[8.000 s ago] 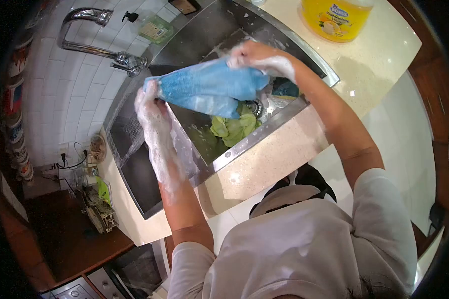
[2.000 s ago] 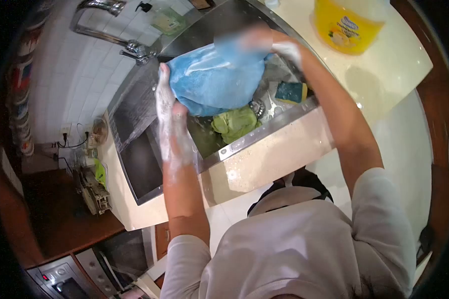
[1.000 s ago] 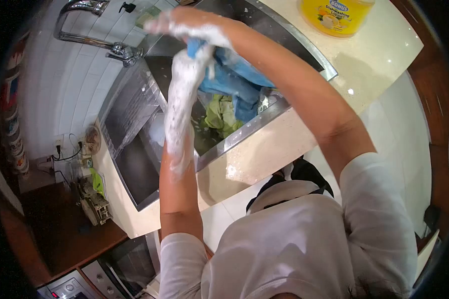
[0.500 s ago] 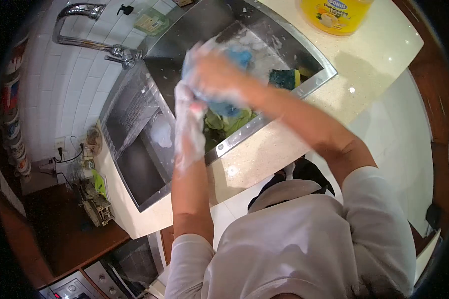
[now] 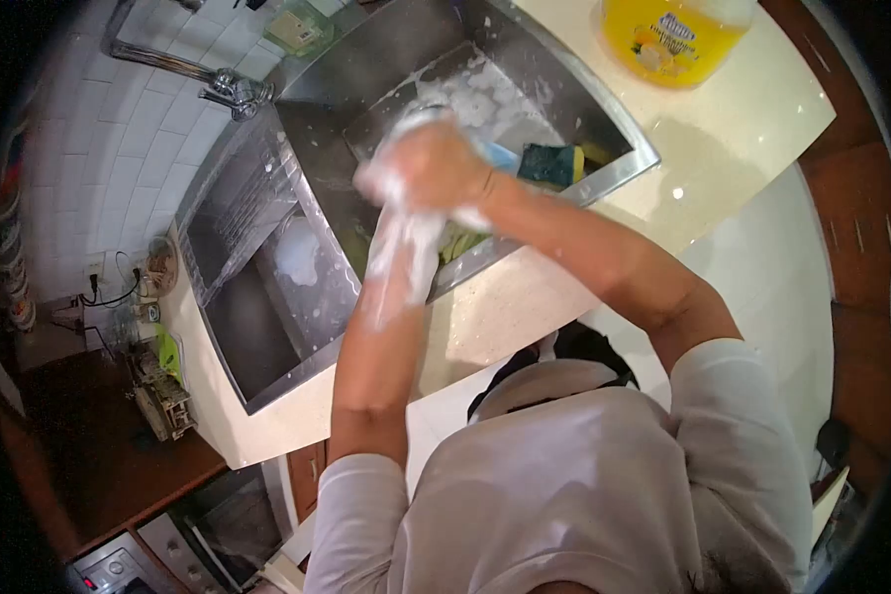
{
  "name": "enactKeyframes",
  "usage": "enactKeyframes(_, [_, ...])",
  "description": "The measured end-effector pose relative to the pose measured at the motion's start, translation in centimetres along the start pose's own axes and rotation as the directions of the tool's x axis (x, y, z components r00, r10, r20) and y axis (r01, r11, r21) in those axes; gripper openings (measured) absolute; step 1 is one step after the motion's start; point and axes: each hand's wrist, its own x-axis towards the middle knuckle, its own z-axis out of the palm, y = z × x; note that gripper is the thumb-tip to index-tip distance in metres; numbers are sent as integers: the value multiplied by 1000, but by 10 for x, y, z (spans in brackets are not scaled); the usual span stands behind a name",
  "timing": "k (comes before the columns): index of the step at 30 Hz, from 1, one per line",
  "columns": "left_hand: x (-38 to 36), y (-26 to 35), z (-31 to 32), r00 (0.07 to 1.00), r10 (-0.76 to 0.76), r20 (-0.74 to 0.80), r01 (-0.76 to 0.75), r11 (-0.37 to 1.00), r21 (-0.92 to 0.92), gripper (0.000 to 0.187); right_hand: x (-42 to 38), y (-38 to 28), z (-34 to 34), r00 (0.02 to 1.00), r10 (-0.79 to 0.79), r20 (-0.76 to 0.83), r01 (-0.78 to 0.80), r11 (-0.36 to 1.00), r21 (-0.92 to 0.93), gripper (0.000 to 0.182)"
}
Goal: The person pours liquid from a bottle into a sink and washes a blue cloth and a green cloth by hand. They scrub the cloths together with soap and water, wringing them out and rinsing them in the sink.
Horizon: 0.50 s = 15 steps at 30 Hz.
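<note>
Over the right basin of the steel sink, my two hands are pressed together, foamy and blurred. My right hand is closed, its fingers bent round something that foam and blur hide. My left hand lies against it, mostly covered; its fingers cannot be made out. White foam coats my left wrist and forearm. Just right of my hands, part of a light blue item shows in the basin, beside a dark green and yellow sponge. Below my hands, something leafy green shows near the front rim.
A chrome faucet stands behind the sink, near a greenish bottle. The left basin holds a foamy patch. A large yellow dishwashing liquid bottle stands on the counter at the upper right.
My hands stay together, with my right hand now more tightly bunched over my left. Much of the blue item seen around them is now hidden or out of sight. The whole view has shifted slightly.
</note>
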Motion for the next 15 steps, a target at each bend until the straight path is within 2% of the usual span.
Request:
enactKeyframes(1, [-3,-1,2,999,-39,-24,40,999,12,26,-6,48,4,979,198,-45,-203,970,-134,17])
enactKeyframes(2, [-9,3,6,996,-73,-44,73,997,12,29,-14,81,2,920,375,-118,-393,884,-255,19])
enactKeyframes(3, [-17,11,11,995,-87,-52,85,996,-40,32,-24,98,-13,827,560,-44,-562,825,-65,23])
enactKeyframes(4, [-32,27,16,998,-60,0,60,982,-177,37,-31,113,-28,709,701,76,-705,701,104,29])
enactKeyframes(5, [-48,49,14,999,-22,46,35,948,-315,44,-40,128,-23,631,768,110,-680,479,555,28])
enactKeyframes(6, [-40,62,-15,975,97,199,-38,959,-280,49,-47,140,-14,565,796,217,-497,119,860,29])
enactKeyframes(7, [-25,54,-49,982,83,171,-14,929,-370,54,-48,142,-9,602,761,243,-513,135,848,29])
enactKeyframes(8, [-22,45,-44,991,111,68,-82,938,-338,53,-49,138,-6,615,685,390,-446,-106,889,42])
enactKeyframes(9, [-16,32,-36,990,134,-40,-140,944,-299,53,-48,128,-2,628,577,523,-381,-358,852,58])
enactKeyframes(10, [22,20,-70,995,88,51,-64,931,-360,46,-37,106,-4,550,514,658,-607,-296,738,58])
enactKeyframes(11, [21,27,-69,993,114,34,-93,920,-380,46,-31,81,-7,436,471,767,-788,-211,578,60])
enactKeyframes(12, [15,35,-64,989,51,137,-11,961,-277,43,-54,79,9,378,544,749,-914,89,397,57])
enactKeyframes(13, [12,42,-63,973,-20,231,60,985,-165,41,-78,83,20,354,617,703,-920,365,142,54])
enactKeyframes(14, [20,45,-86,894,59,444,62,965,-253,37,-64,74,-2,356,594,722,-910,396,124,54])
enactKeyframes(15, [-5,43,-68,897,108,428,25,956,-292,37,-29,55,-41,289,525,800,-842,537,-48,50])
